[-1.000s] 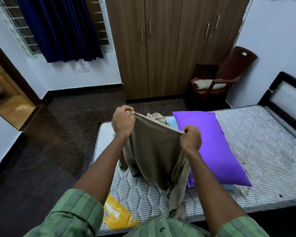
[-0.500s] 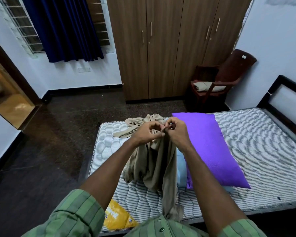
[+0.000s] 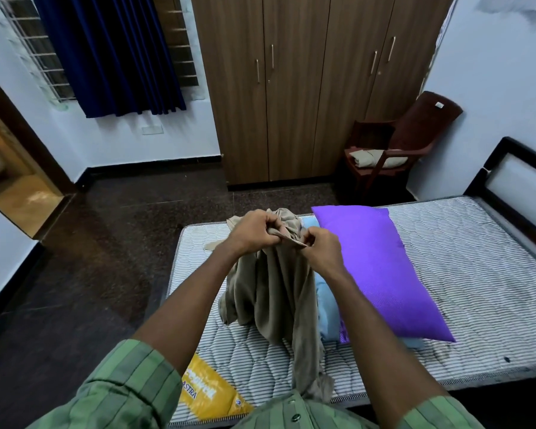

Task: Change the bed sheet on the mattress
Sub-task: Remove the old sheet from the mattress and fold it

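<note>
A beige bed sheet [image 3: 270,292] hangs bunched above the bare striped mattress [image 3: 464,274]. My left hand [image 3: 251,232] and my right hand [image 3: 321,247] both pinch its top edge, close together, a short stretch of hem taut between them. The sheet's lower end trails over the mattress's near edge. A purple pillow [image 3: 375,267] lies just right of my hands, partly on a light blue cloth [image 3: 327,311].
A brown chair [image 3: 396,144] with a folded beige cloth [image 3: 375,157] stands by the wooden wardrobe [image 3: 307,88]. The black headboard [image 3: 514,178] is at the right. A yellow label [image 3: 208,394] marks the mattress's near corner. Dark floor lies left, with a doorway [image 3: 10,181].
My hands held the sheet's edge stretched wide apart; they came together at the middle and now hold the edge gathered, a small gap between them.
</note>
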Demonstrator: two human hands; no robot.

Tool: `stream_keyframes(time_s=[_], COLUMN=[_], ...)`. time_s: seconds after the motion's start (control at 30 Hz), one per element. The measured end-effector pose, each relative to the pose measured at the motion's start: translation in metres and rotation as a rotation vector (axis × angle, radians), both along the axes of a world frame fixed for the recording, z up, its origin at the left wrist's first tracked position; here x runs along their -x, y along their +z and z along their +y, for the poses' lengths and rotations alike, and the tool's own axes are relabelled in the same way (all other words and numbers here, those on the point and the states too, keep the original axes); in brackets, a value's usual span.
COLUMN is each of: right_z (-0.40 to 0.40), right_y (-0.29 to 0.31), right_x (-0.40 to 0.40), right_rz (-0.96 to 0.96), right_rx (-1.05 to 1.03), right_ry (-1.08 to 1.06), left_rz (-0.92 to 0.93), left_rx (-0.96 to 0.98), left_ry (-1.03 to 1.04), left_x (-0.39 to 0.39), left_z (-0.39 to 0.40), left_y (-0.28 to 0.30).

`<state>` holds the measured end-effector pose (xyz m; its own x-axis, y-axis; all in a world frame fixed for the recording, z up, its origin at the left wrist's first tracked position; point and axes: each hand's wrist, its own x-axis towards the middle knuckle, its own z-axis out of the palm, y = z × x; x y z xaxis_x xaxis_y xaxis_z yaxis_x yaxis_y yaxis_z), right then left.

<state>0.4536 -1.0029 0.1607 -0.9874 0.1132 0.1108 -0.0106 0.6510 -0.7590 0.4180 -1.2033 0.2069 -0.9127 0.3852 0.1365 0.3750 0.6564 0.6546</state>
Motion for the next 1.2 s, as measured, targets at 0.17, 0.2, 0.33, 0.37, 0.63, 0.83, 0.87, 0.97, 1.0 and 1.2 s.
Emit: stream_keyframes(time_s=[0.17,0.2,0.33,0.37,0.63,0.83,0.87,0.97,1.0,1.2], right_z=[0.003,0.003,0.01,0.013,0.004,-0.005,-0.003,0.004,0.006,0.027], right_y=[0.001,0.001,-0.02,-0.026,0.0,0.015,0.016,0.007,-0.001,-0.03], right_x=[-0.001,-0.002,-0.01,-0.01,0.003,0.005,0.005,0.006,0.005,-0.003], right_rz=[-0.133,-0.172,-0.23,-0.194,0.023,0.087,0.098,0.015,-0.027,-0.162], right_rx=[-0.076,-0.139,-0.167,-0.096,0.603,0.527,0.503,0.37,0.298,0.065], right_ry=[-0.056,-0.105,-0.218,-0.237,-0.024,0.158,0.145,0.048,-0.007,-0.308], left_rz=[0.12,0.132,0.198,0.228,0.117,0.141,0.135,0.156,0.176,0.242], left_rx=[-0.15,-0.248,-0.525,-0.504,0.005,-0.014,0.01,0.075,0.061,-0.344], left_ry=[0.241,0.247,0.484,0.595,0.108,0.03,0.043,0.099,0.14,0.626], left_x=[0.0,-0.002,-0.001,0.003,0.001,-0.002,0.0,0.009,0.01,0.016], left_z=[-0.002,0.001,0.0,-0.005,0.007,0.028,0.024,0.015,0.014,0.005], left_y=[-0.006,-0.007,-0.006,-0.007,-0.018,-0.023,-0.022,-0.019,-0.016,-0.005])
